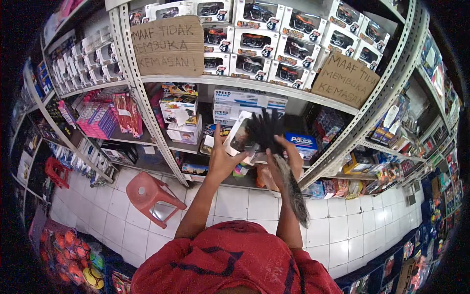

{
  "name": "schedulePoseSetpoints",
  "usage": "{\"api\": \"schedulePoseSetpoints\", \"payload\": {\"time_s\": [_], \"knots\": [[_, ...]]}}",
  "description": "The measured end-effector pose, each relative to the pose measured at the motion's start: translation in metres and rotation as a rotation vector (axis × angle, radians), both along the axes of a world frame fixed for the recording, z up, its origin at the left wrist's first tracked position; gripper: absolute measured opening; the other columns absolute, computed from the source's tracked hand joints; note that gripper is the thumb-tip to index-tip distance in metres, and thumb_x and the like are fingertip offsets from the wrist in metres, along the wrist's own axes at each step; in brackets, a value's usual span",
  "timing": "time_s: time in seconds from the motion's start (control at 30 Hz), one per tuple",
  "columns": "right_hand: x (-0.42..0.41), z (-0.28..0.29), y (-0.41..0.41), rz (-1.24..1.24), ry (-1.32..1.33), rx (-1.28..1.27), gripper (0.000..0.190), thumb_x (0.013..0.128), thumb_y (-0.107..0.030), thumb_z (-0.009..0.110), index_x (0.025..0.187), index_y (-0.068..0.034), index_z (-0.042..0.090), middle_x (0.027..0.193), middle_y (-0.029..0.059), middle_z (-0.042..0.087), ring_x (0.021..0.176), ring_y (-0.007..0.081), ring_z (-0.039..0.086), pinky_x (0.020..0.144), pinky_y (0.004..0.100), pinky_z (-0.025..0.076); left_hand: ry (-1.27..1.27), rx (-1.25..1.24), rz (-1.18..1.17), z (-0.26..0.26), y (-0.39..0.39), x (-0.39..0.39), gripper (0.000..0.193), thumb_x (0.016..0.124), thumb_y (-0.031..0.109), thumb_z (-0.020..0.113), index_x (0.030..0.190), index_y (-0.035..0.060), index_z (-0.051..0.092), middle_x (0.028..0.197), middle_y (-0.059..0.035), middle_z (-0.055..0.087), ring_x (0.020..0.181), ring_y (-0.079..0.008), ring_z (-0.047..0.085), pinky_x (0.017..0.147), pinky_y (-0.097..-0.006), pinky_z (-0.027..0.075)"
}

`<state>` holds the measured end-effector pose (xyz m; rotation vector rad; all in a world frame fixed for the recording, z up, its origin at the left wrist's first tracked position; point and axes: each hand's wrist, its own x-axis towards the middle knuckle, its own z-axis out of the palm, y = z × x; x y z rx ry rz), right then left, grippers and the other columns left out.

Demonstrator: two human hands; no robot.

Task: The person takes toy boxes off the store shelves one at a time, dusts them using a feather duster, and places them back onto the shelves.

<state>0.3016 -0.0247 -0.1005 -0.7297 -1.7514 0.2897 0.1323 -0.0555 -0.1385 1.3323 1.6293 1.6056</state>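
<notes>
My left hand [224, 158] grips a white window box [235, 136] by its near left edge, thumb and fingers spread around it. The box is tilted, and much of its front is hidden. In my right hand [288, 158] is a black feather duster [265, 128], its dark bristles lying over the box. A clear plastic sleeve covers the lower part of the duster and hangs towards my forearm. Both hands are before the middle shelf, close to stacked toy train boxes [249, 96] and a blue toy police box [301, 145].
White boxes of model motorcycles [257, 42] fill the shelf above, with two handwritten cardboard signs [167, 46] at its edge. Perforated metal posts [148, 121] frame the shelving. A red plastic stool [150, 194] stands on the tiled floor to my left. Bagged balls [68, 253] lie behind at left.
</notes>
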Motion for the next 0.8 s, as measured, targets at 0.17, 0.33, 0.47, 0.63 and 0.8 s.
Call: {"api": "schedulePoseSetpoints", "payload": {"time_s": [0.17,0.33,0.47,0.63,0.8], "knots": [[0.0,-0.008,0.009,-0.105,0.054,0.035,0.028,0.068,-0.002,0.071,0.093,-0.001,0.059,0.089,0.0136,0.062,0.086,0.0245,0.061,0.075,0.0318,0.047,0.251,0.096,0.088,-0.001,0.001,0.002,0.11,0.061,0.006,0.078,0.14,0.0038,0.002,0.118,-0.0276,0.048,0.11,-0.0385,0.049,0.089,-0.041,0.043],[-0.012,-0.017,0.001,0.177,-0.2,0.104,0.028,0.062,-0.007,0.072,0.088,-0.004,0.063,0.078,0.0104,0.06,0.074,0.0251,0.059,0.067,0.0329,0.045,0.43,0.181,0.189,-0.011,0.006,-0.004,0.114,0.056,-0.002,0.077,0.141,0.006,0.002,0.118,-0.0199,0.05,0.11,-0.0329,0.049,0.095,-0.0387,0.039],[-0.012,-0.013,0.003,0.089,-0.199,0.159,0.025,0.063,-0.006,0.072,0.086,-0.004,0.063,0.079,0.0111,0.061,0.074,0.0253,0.059,0.066,0.0323,0.046,0.282,0.171,0.148,-0.005,0.005,-0.004,0.112,0.056,-0.003,0.076,0.141,0.0028,0.004,0.121,-0.0182,0.047,0.112,-0.0318,0.047,0.096,-0.0385,0.037],[-0.015,-0.013,0.007,-0.006,-0.083,0.085,0.022,0.064,-0.004,0.073,0.083,-0.001,0.062,0.079,0.0122,0.061,0.076,0.0265,0.06,0.067,0.0317,0.047,0.374,0.254,0.124,-0.003,0.005,-0.003,0.11,0.058,0.003,0.078,0.14,0.0015,0.005,0.117,-0.0234,0.046,0.107,-0.0377,0.047,0.089,-0.0421,0.04],[-0.017,-0.006,0.002,0.037,-0.15,0.171,0.023,0.064,-0.005,0.074,0.083,-0.002,0.062,0.079,0.0122,0.061,0.072,0.0264,0.059,0.064,0.033,0.047,0.407,0.255,0.149,-0.005,0.005,-0.004,0.111,0.058,0.003,0.076,0.141,0.0023,0.003,0.117,-0.0183,0.049,0.109,-0.0328,0.047,0.096,-0.0396,0.035]]}}
